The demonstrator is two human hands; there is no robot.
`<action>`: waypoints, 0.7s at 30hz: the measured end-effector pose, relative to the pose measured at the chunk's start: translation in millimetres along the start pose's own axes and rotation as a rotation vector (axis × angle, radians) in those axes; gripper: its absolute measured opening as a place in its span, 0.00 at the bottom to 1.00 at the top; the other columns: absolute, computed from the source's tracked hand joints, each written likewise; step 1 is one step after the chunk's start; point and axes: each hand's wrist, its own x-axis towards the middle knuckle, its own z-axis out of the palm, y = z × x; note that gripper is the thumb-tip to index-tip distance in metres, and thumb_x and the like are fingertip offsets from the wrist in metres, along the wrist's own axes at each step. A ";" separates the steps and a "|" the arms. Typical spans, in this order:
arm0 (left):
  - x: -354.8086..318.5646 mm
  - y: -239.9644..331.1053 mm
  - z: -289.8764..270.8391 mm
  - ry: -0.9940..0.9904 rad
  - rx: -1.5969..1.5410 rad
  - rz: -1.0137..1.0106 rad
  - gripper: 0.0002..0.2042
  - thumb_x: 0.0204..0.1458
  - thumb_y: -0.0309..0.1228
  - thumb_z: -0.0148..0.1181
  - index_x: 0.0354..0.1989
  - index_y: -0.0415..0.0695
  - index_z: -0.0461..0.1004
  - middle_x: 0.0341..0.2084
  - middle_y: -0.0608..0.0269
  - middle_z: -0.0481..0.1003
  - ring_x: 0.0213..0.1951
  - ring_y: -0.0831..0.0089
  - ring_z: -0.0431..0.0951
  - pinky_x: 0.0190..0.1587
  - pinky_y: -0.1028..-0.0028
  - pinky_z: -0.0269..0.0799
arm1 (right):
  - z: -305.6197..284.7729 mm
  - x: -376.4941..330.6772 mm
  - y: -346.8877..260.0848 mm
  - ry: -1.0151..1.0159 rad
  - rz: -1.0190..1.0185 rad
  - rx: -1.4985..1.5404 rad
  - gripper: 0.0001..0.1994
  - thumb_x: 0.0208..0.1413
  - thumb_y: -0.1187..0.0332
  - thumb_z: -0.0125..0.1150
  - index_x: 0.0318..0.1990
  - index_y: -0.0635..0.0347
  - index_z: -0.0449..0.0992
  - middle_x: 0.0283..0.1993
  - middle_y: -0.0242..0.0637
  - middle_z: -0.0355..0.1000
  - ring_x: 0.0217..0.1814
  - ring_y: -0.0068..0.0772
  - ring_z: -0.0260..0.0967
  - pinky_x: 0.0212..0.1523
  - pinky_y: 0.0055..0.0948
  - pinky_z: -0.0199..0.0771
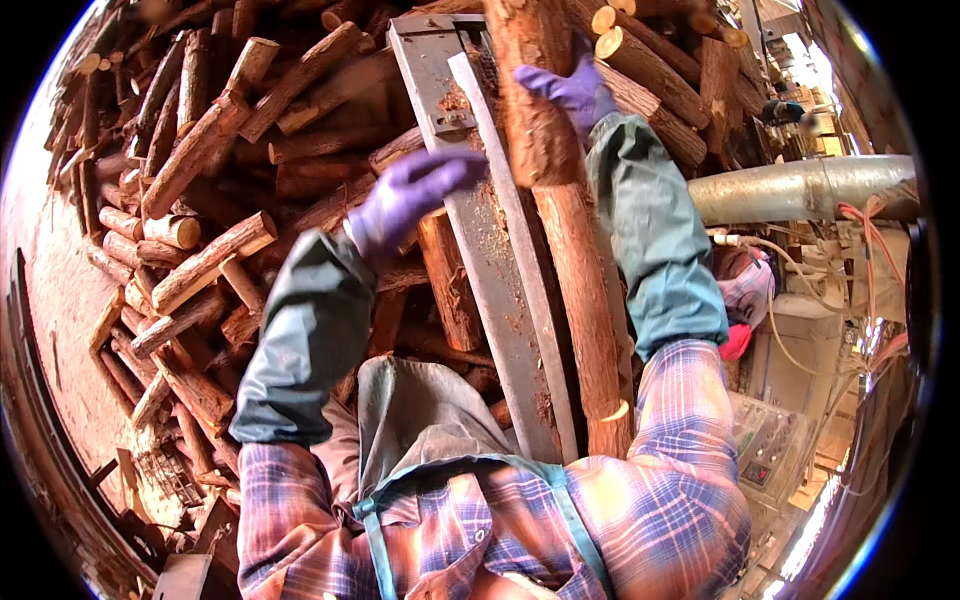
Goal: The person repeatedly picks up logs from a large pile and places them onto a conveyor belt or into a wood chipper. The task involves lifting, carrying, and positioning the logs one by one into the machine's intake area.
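Soft plaid shirt fabric, orange and blue, fills the near edge, crossed by thin teal straps above a dull, creased apron. Glossy green sleeve covers wrinkle along both forearms. Both hands wear purple gloves. On the right hand, the fingers grasp the side of the upper log, thumb laid across its rough, reddish bark. On the left hand, blurred, the fingers are extended and released, holding nothing, over the metal rail. That long, flat-faced rail is grey, scuffed and sprinkled with bark crumbs. Beside it lies the lower log, slimmer and straight, its upper part overlapped by the thicker upper log; a pale crescent of cut wood shows near its bottom. Cylindrical logs heap up in a pile at left, with flaky bark and smooth, tan sawn ends. At right runs a dull, round metal pipe, with thin orange hoses dangling by its far end.
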 end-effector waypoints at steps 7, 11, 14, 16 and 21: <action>-186.7 -200.7 14.4 0.388 0.073 -0.359 0.16 0.58 0.34 0.59 0.51 0.38 0.75 0.44 0.62 0.77 0.47 0.74 0.75 0.52 0.73 0.70 | 4.7 -24.9 53.0 0.582 0.323 -1.322 0.59 0.37 0.47 0.76 0.72 0.59 0.42 0.70 0.61 0.51 0.73 0.54 0.50 0.70 0.42 0.53; -274.6 -241.4 47.6 0.501 0.114 -0.641 0.17 0.56 0.36 0.61 0.50 0.39 0.75 0.39 0.61 0.79 0.44 0.73 0.76 0.50 0.72 0.72 | -7.8 -35.9 88.3 0.424 0.066 -1.083 0.59 0.36 0.43 0.74 0.71 0.61 0.45 0.69 0.61 0.52 0.71 0.56 0.53 0.69 0.43 0.55; -270.0 -230.0 61.1 0.460 0.086 -0.589 0.17 0.56 0.36 0.61 0.49 0.39 0.75 0.40 0.62 0.78 0.45 0.74 0.76 0.50 0.73 0.71 | 2.6 -49.9 73.3 0.518 0.375 -1.530 0.56 0.35 0.41 0.72 0.69 0.58 0.50 0.66 0.57 0.58 0.66 0.56 0.59 0.66 0.47 0.59; -264.0 -219.8 45.8 0.497 -0.017 -0.558 0.16 0.57 0.35 0.61 0.50 0.39 0.74 0.42 0.63 0.77 0.46 0.76 0.74 0.52 0.74 0.70 | 53.3 -39.0 68.1 0.534 0.181 -1.847 0.49 0.39 0.41 0.69 0.65 0.59 0.57 0.64 0.54 0.61 0.64 0.56 0.60 0.66 0.48 0.57; -261.9 -217.3 -9.0 0.655 -0.094 -0.505 0.17 0.56 0.35 0.62 0.51 0.40 0.74 0.42 0.65 0.77 0.46 0.77 0.74 0.53 0.74 0.70 | 231.3 19.0 136.4 0.087 -0.060 -0.928 0.30 0.49 0.55 0.70 0.56 0.63 0.70 0.54 0.48 0.69 0.59 0.45 0.66 0.59 0.41 0.66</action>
